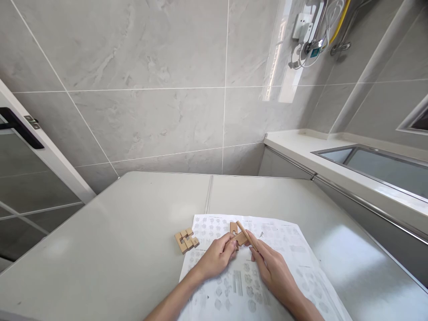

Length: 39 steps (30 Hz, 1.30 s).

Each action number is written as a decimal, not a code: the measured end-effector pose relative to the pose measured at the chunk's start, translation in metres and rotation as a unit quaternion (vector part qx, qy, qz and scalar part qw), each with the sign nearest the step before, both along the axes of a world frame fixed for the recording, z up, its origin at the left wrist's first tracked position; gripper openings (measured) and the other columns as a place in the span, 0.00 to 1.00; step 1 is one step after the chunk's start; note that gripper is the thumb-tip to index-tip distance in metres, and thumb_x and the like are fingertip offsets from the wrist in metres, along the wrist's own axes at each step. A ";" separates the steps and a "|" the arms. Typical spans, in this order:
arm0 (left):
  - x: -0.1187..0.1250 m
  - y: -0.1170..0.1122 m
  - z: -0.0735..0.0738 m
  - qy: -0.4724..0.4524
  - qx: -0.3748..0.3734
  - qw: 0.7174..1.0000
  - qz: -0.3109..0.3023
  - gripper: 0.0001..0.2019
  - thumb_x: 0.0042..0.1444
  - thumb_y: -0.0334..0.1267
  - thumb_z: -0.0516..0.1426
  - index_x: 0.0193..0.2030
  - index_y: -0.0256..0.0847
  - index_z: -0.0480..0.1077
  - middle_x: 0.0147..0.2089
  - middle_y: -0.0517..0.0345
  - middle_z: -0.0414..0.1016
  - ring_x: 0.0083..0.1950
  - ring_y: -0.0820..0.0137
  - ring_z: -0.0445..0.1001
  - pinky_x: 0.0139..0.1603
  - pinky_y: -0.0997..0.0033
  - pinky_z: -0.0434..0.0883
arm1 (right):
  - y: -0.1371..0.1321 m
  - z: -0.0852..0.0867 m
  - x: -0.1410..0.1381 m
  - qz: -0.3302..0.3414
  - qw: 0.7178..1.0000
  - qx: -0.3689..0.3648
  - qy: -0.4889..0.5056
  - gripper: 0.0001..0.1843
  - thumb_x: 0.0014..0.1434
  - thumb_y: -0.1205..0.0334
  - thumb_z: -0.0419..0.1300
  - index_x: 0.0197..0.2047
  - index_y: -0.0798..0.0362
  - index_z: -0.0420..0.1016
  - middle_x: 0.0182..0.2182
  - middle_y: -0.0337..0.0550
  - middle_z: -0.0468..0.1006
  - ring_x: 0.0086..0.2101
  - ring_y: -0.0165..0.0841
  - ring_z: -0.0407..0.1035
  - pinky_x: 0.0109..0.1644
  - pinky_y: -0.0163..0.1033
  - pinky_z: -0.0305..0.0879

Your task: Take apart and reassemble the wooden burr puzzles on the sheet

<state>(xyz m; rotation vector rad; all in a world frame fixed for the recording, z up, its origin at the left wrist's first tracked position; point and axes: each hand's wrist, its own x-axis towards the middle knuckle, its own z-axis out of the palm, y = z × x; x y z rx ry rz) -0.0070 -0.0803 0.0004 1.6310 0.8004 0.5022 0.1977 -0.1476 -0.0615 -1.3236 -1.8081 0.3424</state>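
A: Status pls. Where's the wood?

B: On my feed, btm ctr of the frame. L hand (217, 256) has its fingers pinching a flat block (241, 239), approx. midway btwn the two hands. R hand (272, 263) has its fingers pinching a long stick (246, 235), which slants across in front of the block, top end pointing up-left.

A: Anything else by the fingers?

B: Yep, a notched piece (233, 227) just beyond the L fingertips. Can't tell from here if it's joined to the block or only next to it; my view of its lower part is covered.

A: Other pcs?

B: A cluster of notched blocks (186, 240), left of the L hand, by the sheet's L edge.

A: Which sheet?

B: Big printed sheet (294, 249) under both hands, lower ctr. Rows of small grey figs; txt's too small for me to read. It lies on the pale tabletop (140, 223), which has a seam running to its far edge.

A: Bkgd?

B: Grey tiled wall (143, 120) across the top; socket (302, 25) w/ white cables & a yellow pipe (340, 20) upper R; white ledge (290, 140) mid R; black door handle (22, 128) mid L.
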 end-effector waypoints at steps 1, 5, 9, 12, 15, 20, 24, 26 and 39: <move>0.000 0.000 -0.001 -0.002 0.002 1.000 0.000 0.17 0.75 0.50 0.46 0.43 0.41 0.66 0.27 0.68 0.57 0.26 0.72 0.52 0.30 0.69 0.54 | 0.000 0.001 0.000 0.000 1.000 0.002 0.002 0.30 0.77 0.62 0.44 0.79 0.38 0.54 0.33 0.41 0.78 0.29 0.38 0.75 0.35 0.41 0.76; 0.001 0.000 -0.003 -0.006 0.004 1.000 0.004 0.16 0.75 0.50 0.46 0.42 0.41 0.65 0.26 0.68 0.57 0.25 0.73 0.52 0.30 0.69 0.54 | -0.001 0.006 -0.003 0.000 1.000 0.008 0.004 0.30 0.77 0.60 0.45 0.79 0.38 0.55 0.32 0.42 0.79 0.30 0.39 0.76 0.36 0.41 0.77; 0.002 -0.001 -0.005 -0.010 0.007 1.000 0.009 0.17 0.75 0.51 0.46 0.42 0.41 0.65 0.26 0.68 0.57 0.26 0.72 0.52 0.30 0.69 0.54 | -0.001 0.011 -0.004 -0.001 1.000 0.002 0.006 0.29 0.77 0.59 0.45 0.78 0.40 0.58 0.34 0.43 0.81 0.28 0.38 0.76 0.34 0.40 0.77; 0.002 0.000 -0.006 -0.009 0.013 1.000 0.008 0.18 0.75 0.52 0.46 0.41 0.41 0.64 0.27 0.68 0.57 0.26 0.72 0.52 0.30 0.69 0.54 | -0.001 0.011 -0.005 0.005 1.000 -0.002 0.006 0.30 0.77 0.61 0.45 0.79 0.40 0.54 0.37 0.44 0.83 0.30 0.37 0.77 0.34 0.39 0.77; 0.002 0.001 -0.008 -0.009 0.014 1.000 0.005 0.18 0.75 0.53 0.46 0.41 0.42 0.64 0.27 0.68 0.57 0.27 0.72 0.52 0.30 0.69 0.55 | -0.001 0.010 -0.007 0.013 1.000 -0.009 0.004 0.31 0.77 0.63 0.44 0.80 0.38 0.52 0.42 0.46 0.84 0.36 0.39 0.80 0.38 0.40 0.78; 0.002 0.002 -0.011 -0.018 0.016 1.000 0.012 0.18 0.75 0.54 0.47 0.39 0.43 0.61 0.28 0.67 0.57 0.28 0.72 0.55 0.30 0.69 0.55 | -0.002 0.009 -0.012 0.033 0.999 -0.011 0.003 0.31 0.77 0.64 0.44 0.80 0.37 0.53 0.42 0.46 0.84 0.37 0.39 0.80 0.43 0.42 0.79; 0.002 0.001 -0.012 -0.013 0.014 1.000 0.014 0.19 0.75 0.55 0.47 0.38 0.43 0.61 0.27 0.67 0.57 0.27 0.72 0.54 0.29 0.69 0.55 | -0.001 0.008 -0.014 0.038 0.999 -0.012 0.007 0.31 0.77 0.64 0.44 0.80 0.37 0.52 0.39 0.45 0.83 0.34 0.39 0.79 0.39 0.40 0.78; 0.003 0.001 -0.012 -0.012 0.014 1.000 0.012 0.19 0.75 0.55 0.47 0.38 0.43 0.61 0.28 0.67 0.57 0.27 0.72 0.54 0.29 0.69 0.56 | -0.001 0.009 -0.013 0.045 0.999 -0.014 0.004 0.31 0.77 0.63 0.44 0.80 0.37 0.53 0.38 0.44 0.82 0.32 0.39 0.78 0.36 0.40 0.77; 0.002 -0.001 -0.011 -0.010 0.017 0.999 0.028 0.22 0.73 0.58 0.47 0.37 0.43 0.62 0.25 0.66 0.58 0.26 0.72 0.54 0.29 0.69 0.56 | -0.001 0.007 -0.013 0.068 0.997 -0.036 0.024 0.29 0.78 0.60 0.45 0.79 0.37 0.56 0.37 0.45 0.81 0.35 0.40 0.78 0.44 0.44 0.79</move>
